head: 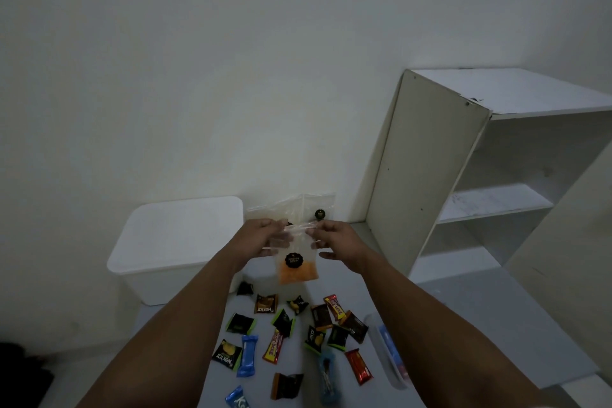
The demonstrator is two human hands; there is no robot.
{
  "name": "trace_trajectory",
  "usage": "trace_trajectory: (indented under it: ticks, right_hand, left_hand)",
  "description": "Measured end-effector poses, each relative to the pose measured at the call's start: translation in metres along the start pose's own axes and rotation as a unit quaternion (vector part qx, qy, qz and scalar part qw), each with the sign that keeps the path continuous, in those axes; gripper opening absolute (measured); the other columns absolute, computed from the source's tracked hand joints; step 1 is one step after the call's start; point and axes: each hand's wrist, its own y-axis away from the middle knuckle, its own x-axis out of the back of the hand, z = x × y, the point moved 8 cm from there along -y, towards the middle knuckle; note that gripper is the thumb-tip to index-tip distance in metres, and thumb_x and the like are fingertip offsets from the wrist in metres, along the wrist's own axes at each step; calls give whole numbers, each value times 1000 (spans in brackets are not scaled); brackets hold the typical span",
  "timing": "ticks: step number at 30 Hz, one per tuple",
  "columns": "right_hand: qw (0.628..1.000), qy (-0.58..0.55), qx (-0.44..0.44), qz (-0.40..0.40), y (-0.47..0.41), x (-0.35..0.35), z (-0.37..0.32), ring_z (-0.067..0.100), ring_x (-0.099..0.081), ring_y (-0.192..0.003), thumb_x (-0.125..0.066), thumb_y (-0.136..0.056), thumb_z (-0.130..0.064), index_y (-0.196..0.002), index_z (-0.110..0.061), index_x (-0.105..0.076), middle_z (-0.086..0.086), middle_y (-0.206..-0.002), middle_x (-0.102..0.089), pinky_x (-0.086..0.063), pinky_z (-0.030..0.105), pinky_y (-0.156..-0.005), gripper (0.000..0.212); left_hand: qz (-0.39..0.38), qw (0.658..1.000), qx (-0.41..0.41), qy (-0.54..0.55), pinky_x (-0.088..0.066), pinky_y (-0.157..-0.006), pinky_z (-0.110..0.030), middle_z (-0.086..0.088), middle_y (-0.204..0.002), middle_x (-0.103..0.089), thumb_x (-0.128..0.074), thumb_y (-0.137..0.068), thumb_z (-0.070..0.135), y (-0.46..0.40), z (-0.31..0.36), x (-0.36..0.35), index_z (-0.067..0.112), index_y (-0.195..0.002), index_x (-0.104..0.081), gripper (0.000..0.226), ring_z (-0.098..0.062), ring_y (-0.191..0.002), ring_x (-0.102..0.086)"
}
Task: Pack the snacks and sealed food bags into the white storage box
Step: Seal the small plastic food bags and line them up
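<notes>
Above the far edge of the floor, near the wall: one clear sealed food bag (294, 255), orange contents settled at its bottom, black round label, held up in the air. Left hand (265, 237) fingers pinch its top strip; right hand (334, 240) fingers pinch the same strip from the other side. More clear bags (311, 209) behind it. White storage box (175, 242): at left, lid on, apparently not yet opened. Wrapped snacks (298, 331): scattered loose on the floor below the hands. White shelf unit (463, 175): right. Packing status, judged: barely begun; all the snacks and bags seemingly remain out.
</notes>
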Motion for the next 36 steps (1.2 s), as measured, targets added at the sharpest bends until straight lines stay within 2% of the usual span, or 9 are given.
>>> trace_trajectory:
  ticks: [7,10,14,18,23,27,30,34,36]
  right_hand:
    - [999,-34,1,4,1,-1,-9,16,-73,-87,-71,-92,-28,-79,-20,-63,5,-97,-72,-50,36,-79,17]
    - [1000,-14,11,5,0,-6,-15,16,-73,-85,-74,-89,-26,-88,-16,-69,3,-91,-74,-51,37,-80,11]
    - [999,30,37,4,-1,-13,-25,11,-71,-79,-76,-88,-27,-96,-14,-75,-1,-85,-73,-51,33,-76,15]
    - [997,53,57,13,-4,-14,-30,10,-67,-72,-74,-91,-21,-94,-10,-74,0,-79,-72,-50,30,-71,12]
    - [995,76,66,22,-6,-12,-33,11,-67,-71,-74,-91,-21,-89,-12,-73,3,-78,-71,-51,29,-68,9]
    - [988,124,93,25,-8,-20,-40,8,-65,-65,-78,-87,-23,-87,-10,-76,6,-74,-72,-49,20,-59,13]
    - [984,146,97,40,-11,-21,-42,6,-65,-62,-76,-88,-25,-87,-8,-76,5,-72,-72,-49,23,-62,17]
    - [976,186,107,28,-14,-23,-44,8,-67,-65,-71,-92,-25,-83,-16,-72,-4,-70,-69,-53,31,-71,13]
    - [975,190,114,27,-13,-24,-47,8,-67,-64,-71,-92,-24,-82,-18,-72,-6,-70,-69,-53,29,-69,12]
  left_hand:
    - [90,994,-63,-19,-58,-80,-31,-7,-93,-78,-61,-100,25,-6,1,14,0,-98,-71,27,-16,-88,-72]
    - [88,992,-80,-45,-55,-79,-33,-11,-93,-77,-61,-100,24,-8,2,15,4,-88,-69,24,-16,-83,-69]
    - [64,991,-92,-78,-53,-76,-30,-12,-91,-77,-62,-100,23,-8,9,9,9,-83,-65,22,-13,-79,-68]
    - [51,994,-72,-57,-55,-77,-28,-12,-92,-77,-64,-99,26,-8,8,6,3,-88,-69,26,-13,-80,-69]
    - [76,993,-72,-63,-56,-65,-19,-6,-87,-75,-55,-103,17,-6,8,11,-3,-99,-71,25,-16,-82,-70]
    - [90,983,-98,-123,-57,-74,-34,2,-79,-73,-56,-102,20,-7,14,12,10,-86,-70,23,-13,-76,-67]
    - [89,984,-95,-120,-55,-74,-35,0,-82,-73,-55,-102,17,-6,17,10,10,-85,-68,22,-15,-77,-67]
    - [76,991,-82,-72,-56,-77,-35,-2,-85,-77,-61,-99,17,-4,18,8,6,-87,-69,18,-17,-79,-69]
    - [72,990,-94,-79,-55,-74,-37,-3,-84,-77,-62,-99,19,-4,19,7,6,-87,-66,18,-15,-77,-69]
